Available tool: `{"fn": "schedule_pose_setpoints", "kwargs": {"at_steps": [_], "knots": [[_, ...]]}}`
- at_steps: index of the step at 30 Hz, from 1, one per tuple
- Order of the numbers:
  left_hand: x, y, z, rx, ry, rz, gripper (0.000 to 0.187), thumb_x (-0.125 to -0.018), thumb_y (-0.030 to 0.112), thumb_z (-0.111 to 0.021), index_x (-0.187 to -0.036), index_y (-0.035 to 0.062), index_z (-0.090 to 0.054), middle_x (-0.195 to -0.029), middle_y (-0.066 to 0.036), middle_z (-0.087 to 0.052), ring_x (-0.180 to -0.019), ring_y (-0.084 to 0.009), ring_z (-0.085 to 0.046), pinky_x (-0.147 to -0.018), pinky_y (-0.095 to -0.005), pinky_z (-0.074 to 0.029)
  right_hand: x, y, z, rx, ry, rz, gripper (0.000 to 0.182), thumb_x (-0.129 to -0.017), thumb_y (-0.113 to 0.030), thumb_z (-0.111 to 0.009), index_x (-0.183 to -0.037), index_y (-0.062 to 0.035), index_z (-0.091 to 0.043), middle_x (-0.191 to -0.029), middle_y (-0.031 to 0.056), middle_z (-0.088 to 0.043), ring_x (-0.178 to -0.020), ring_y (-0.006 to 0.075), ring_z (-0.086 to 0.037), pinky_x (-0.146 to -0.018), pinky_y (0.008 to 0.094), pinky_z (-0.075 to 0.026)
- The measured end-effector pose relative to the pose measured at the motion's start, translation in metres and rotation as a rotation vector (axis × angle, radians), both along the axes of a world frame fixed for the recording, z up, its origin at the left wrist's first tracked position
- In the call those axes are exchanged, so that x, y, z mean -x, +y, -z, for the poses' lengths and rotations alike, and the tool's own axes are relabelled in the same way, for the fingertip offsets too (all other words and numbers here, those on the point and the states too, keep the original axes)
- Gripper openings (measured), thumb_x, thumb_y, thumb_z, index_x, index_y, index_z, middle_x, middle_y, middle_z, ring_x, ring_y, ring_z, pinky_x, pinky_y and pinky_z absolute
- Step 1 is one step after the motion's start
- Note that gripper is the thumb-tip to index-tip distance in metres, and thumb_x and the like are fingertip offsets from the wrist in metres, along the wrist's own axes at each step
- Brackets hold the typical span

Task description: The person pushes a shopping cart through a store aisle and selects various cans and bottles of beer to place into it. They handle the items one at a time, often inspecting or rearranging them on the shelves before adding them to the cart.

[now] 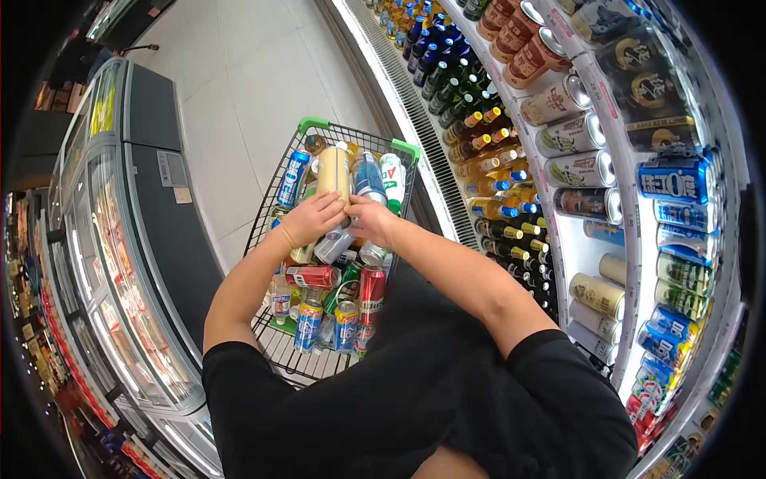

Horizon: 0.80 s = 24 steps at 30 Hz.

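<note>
A tall beige can [332, 169] lies on top of the load in a wire shopping cart [255, 233]. My left hand [313, 219] is closed over the can's near end, its fingers bent against it. Meeting it at the can's lower right edge, my right hand [372, 221] has its fingertips drawn together there. A dark blue can [368, 174] rests just beyond my right hand, and a silver-grey can [333, 246] sits below both hands. Nearer me are a red can [313, 276], another red can [372, 291] and blue-and-yellow cans [309, 326].
Shelves of beer cans [579, 169] and rows of bottles [471, 132] run along my right. A glass-fronted freezer [120, 263] stands on the left. Pale floor tiles [247, 72] stretch ahead, and the cart has green corner pieces [313, 123].
</note>
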<state>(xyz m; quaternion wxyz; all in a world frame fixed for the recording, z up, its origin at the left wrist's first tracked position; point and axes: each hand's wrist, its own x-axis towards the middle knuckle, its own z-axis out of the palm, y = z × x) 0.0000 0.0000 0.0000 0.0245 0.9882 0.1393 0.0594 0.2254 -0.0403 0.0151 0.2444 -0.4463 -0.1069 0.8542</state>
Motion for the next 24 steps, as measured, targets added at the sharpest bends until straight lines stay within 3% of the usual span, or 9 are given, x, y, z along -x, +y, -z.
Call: {"fn": "schedule_pose_setpoints", "kwargs": {"at_steps": [2,3,6,10,13,18,24], "knots": [[0.015,-0.015,-0.003,0.007,0.005,0.024,0.045,-0.085,0.014,-0.063,-0.129,0.0078,-0.061,-0.133,-0.010,-0.060,-0.134,-0.0307,-0.053,-0.112,-0.0471,-0.045,0.004,-0.014,-0.005,0.036,-0.096,-0.096,0.069,-0.101,-0.021,-0.062,-0.161,-0.0105,-0.031,-0.153,0.0100,-0.045,-0.137,0.0323,-0.048,-0.114,0.0457,-0.040],[0.000,0.017,0.006,-0.072,0.018,0.006,0.045,-0.085,0.014,-0.063,-0.130,0.0077,-0.061,-0.133,-0.009,-0.060,-0.134,-0.0306,-0.053,-0.112,-0.0471,-0.045,-0.020,0.015,-0.001,-0.068,-0.119,-0.122,0.068,-0.101,-0.021,-0.062,-0.161,-0.0099,-0.032,-0.151,0.0097,-0.047,-0.135,0.0304,-0.050,-0.113,0.0451,-0.040],[0.023,-0.010,0.017,-0.008,0.134,-0.068,0.048,-0.086,0.013,-0.062,-0.133,0.0081,-0.058,-0.136,-0.008,-0.059,-0.138,-0.0312,-0.050,-0.115,-0.0481,-0.042,-0.038,-0.018,-0.001,-0.103,-0.097,-0.199,0.063,-0.101,-0.024,-0.063,-0.158,-0.0095,-0.038,-0.140,0.0081,-0.058,-0.130,0.0238,-0.056,-0.111,0.0416,-0.043],[0.028,-0.018,0.025,0.033,0.236,-0.188,0.044,-0.088,0.009,-0.060,-0.133,0.0097,-0.059,-0.145,-0.013,-0.054,-0.143,-0.0344,-0.045,-0.119,-0.0510,-0.036,-0.078,-0.048,-0.015,-0.137,-0.109,-0.217,0.054,-0.101,-0.024,-0.064,-0.151,-0.0099,-0.048,-0.137,0.0075,-0.062,-0.125,0.0227,-0.060,-0.108,0.0386,-0.046],[0.026,-0.023,0.041,0.104,0.136,-0.314,0.048,-0.086,0.004,-0.061,-0.134,0.0092,-0.059,-0.149,-0.016,-0.050,-0.144,-0.0368,-0.043,-0.119,-0.0512,-0.035,-0.108,-0.075,-0.014,-0.152,-0.128,-0.182,0.055,-0.099,-0.025,-0.065,-0.149,-0.0066,-0.050,-0.136,0.0111,-0.061,-0.125,0.0270,-0.060,-0.107,0.0407,-0.047],[-0.013,-0.047,0.028,0.403,-0.056,-0.921,0.067,-0.077,0.011,-0.080,-0.138,-0.0002,-0.054,-0.151,-0.028,-0.043,-0.142,-0.0453,-0.041,-0.118,-0.0479,-0.037,-0.159,-0.124,-0.026,-0.139,-0.116,-0.081,0.054,-0.101,-0.026,-0.065,-0.146,-0.0028,-0.050,-0.136,0.0135,-0.061,-0.122,0.0260,-0.061,-0.105,0.0420,-0.048],[-0.017,-0.063,0.053,0.451,-0.202,-1.212,0.079,-0.081,0.019,-0.077,-0.149,-0.0021,-0.044,-0.160,-0.029,-0.033,-0.145,-0.0434,-0.040,-0.118,-0.0448,-0.039,-0.231,-0.201,-0.009,-0.082,-0.088,0.125,0.041,-0.103,-0.022,-0.063,-0.140,-0.0051,-0.054,-0.125,0.0130,-0.067,-0.108,0.0242,-0.069,-0.095,0.0399,-0.056]]}}
